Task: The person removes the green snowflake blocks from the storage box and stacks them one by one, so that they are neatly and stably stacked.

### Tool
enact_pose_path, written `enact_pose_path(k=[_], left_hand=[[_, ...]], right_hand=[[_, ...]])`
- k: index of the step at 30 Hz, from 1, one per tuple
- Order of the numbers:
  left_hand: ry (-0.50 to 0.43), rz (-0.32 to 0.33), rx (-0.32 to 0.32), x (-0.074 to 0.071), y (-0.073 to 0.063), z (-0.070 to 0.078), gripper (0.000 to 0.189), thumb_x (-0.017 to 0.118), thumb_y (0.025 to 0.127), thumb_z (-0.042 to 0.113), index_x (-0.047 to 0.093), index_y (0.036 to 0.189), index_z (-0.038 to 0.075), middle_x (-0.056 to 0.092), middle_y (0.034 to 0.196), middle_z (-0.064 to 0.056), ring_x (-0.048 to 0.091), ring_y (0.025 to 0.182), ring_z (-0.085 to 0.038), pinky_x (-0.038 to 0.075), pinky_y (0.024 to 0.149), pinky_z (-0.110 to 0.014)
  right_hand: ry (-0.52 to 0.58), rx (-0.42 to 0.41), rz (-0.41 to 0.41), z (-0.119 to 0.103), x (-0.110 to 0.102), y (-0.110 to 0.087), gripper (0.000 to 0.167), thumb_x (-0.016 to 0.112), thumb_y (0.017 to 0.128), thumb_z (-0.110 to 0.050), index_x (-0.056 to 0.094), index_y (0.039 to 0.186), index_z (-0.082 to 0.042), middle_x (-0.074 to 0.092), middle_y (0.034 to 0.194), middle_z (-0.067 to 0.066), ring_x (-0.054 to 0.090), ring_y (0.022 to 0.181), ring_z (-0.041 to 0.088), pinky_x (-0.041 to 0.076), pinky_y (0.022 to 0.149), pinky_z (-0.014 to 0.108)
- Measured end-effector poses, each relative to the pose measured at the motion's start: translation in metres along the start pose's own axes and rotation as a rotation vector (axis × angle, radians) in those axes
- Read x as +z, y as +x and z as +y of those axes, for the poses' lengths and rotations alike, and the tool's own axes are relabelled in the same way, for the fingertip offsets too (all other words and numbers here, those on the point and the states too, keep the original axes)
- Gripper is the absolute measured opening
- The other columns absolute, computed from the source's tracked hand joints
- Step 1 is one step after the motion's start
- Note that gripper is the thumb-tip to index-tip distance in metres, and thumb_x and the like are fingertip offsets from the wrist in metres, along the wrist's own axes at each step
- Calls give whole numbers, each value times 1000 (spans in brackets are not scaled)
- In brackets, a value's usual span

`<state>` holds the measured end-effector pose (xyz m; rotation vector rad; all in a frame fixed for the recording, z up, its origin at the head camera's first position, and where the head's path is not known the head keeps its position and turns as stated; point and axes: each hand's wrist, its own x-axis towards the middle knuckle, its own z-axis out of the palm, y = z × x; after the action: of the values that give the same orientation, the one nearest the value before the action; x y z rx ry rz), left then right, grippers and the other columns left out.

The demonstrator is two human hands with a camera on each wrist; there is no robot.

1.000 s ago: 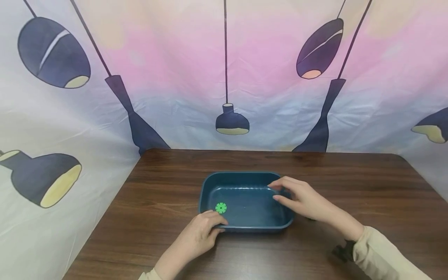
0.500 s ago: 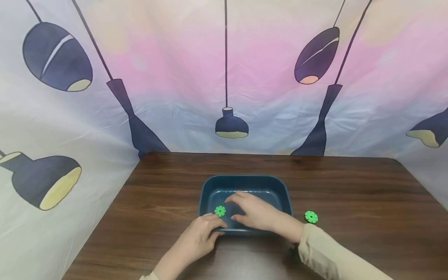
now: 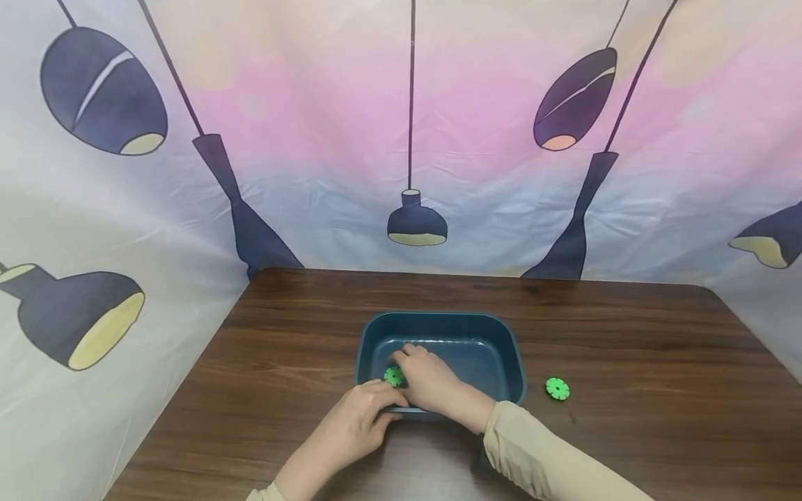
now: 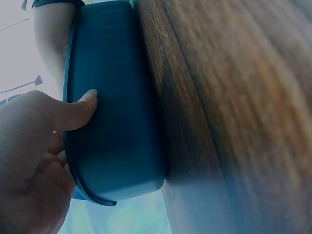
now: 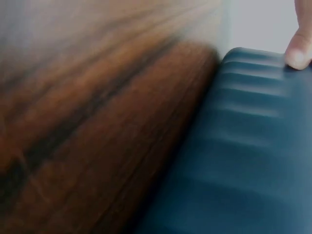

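Observation:
A dark blue plastic basin [image 3: 482, 358] stands on the wooden table. My left hand [image 3: 363, 417] grips its near rim at the left; in the left wrist view the thumb [image 4: 80, 111] presses the outer wall while the other fingers reach over the edge. Inside the basin, near its left end, lies a flat green notched disc [image 3: 392, 376]. My right hand [image 3: 431, 383] reaches down into the basin, fingertips right at the disc's right side; I cannot tell whether they pinch it. The right wrist view shows the basin's ridged outer wall [image 5: 234, 146] and a thumb.
A second green notched disc [image 3: 557, 389] lies on the wooden table [image 3: 626, 348], right of the basin. Behind the table hangs a pastel cloth [image 3: 313, 139] printed with dark lamps.
My right hand has moved left from the basin's right end to the disc inside, and the disc on the table has come into full view. My left hand keeps its hold on the rim.

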<state>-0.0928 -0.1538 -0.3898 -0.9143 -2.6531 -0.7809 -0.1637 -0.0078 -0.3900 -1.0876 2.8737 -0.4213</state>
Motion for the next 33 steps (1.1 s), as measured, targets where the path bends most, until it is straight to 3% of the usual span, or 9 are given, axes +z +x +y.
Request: enact_pose_path(k=[6,12,20,33], left_hand=[[3,11,11,0,1,-3,21,73,74,-3,68,88,12,67,88,6,61,85,-8,53,76,-21],[-5,12,12,-2,1,-4,21,73,74,-4,68,87,11,68,90,6,61,88,-9,53,78,-22],[-18,23,17,3,1,-3,21,73,74,-4,67,86,11,67,89,7,60,86,-8,52,76,-21],[-26,-1,-1,2,1,-3,21,72,74,-4,67,87,13,67,90,7,60,88,-7,52,77,-20]], right_hand=[[-33,-17,-12,1,5,5,38,70,84,-32,63,110,-6,56,96,4,53,81,15,49,67,27],[64,-36,-33,3,6,10,26,68,85,-24,64,103,-6,56,90,3,47,74,11,43,61,21],[119,-32,-81,4,7,8,23,67,87,-22,63,101,-5,55,90,3,48,77,12,45,66,22],[76,-96,-40,5,10,7,24,67,87,-26,63,102,-7,56,94,2,50,82,13,47,73,23]])
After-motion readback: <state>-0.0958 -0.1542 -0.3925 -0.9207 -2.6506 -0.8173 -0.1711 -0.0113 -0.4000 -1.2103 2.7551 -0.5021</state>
